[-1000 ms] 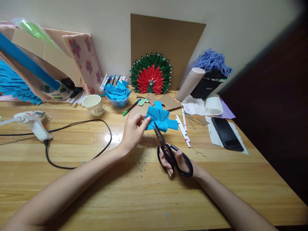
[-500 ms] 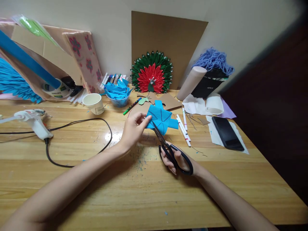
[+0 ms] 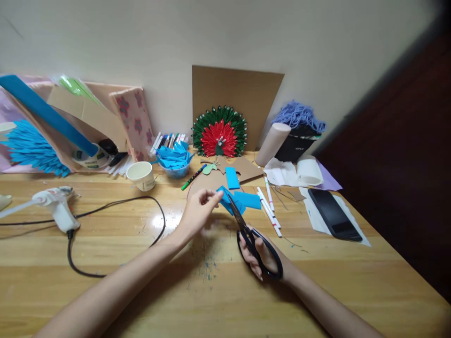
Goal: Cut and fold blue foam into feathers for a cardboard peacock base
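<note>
My left hand point(image 3: 198, 213) pinches the left edge of a blue felt piece point(image 3: 235, 202) held just above the wooden table point(image 3: 211, 291). My right hand point(image 3: 262, 256) has its fingers through the black handles of the scissors point(image 3: 252, 237). The blades point up and left into the felt. Two blue flaps point(image 3: 232, 177) stick out beyond the blades, over a brown card shape point(image 3: 246, 168).
White markers point(image 3: 269, 211) lie right of the felt, then a black phone point(image 3: 333, 213) on white paper. A glue gun point(image 3: 58, 209) and its black cord point(image 3: 116, 225) lie at left. A paper cup point(image 3: 141, 174), a bowl of blue pieces point(image 3: 174, 162) and a red-green peacock craft point(image 3: 219, 132) stand behind.
The camera tilted up, so everything sits lower in view. The felt piece now looks smaller and more folded, with the blades deeper into it. Both hands keep their grip.
</note>
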`<state>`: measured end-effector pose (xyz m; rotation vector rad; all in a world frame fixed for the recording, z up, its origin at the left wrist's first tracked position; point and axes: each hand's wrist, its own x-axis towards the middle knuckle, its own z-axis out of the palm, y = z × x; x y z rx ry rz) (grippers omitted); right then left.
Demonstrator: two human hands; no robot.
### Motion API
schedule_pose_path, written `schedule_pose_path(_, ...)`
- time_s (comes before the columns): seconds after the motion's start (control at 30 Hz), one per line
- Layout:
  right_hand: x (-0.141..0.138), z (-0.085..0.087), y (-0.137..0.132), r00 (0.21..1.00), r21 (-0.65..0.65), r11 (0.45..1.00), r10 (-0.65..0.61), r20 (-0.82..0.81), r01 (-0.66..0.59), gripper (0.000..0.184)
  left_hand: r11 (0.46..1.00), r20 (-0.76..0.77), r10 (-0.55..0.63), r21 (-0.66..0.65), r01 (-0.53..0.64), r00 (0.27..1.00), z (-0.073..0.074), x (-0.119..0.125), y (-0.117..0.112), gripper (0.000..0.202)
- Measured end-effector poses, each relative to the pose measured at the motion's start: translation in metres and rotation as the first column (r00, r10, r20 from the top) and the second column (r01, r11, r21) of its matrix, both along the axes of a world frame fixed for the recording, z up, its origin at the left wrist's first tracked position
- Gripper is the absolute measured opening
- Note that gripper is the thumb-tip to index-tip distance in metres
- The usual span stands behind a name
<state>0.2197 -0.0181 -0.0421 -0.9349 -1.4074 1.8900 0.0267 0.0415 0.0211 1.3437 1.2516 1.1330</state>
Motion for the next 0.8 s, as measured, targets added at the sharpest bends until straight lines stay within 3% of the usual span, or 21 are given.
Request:
schedule_pose_path(0.3,-0.014,-0.002,-0.004,1.000,-0.016,0.999,-0.030,-0.003,0.030,0.067,0.988,-0.014,-0.134,-0.083,0.132,0.991,-0.006,-0.006,0.006,0.035)
schedule_pose_path(0.8,-0.016,-0.004,-0.005,0.996,-0.103,0.994,0.039,-0.084,-0.048,0.077,0.954,-0.054,-0.286,-0.114,0.279,0.957,0.006,-0.011,0.007,0.024)
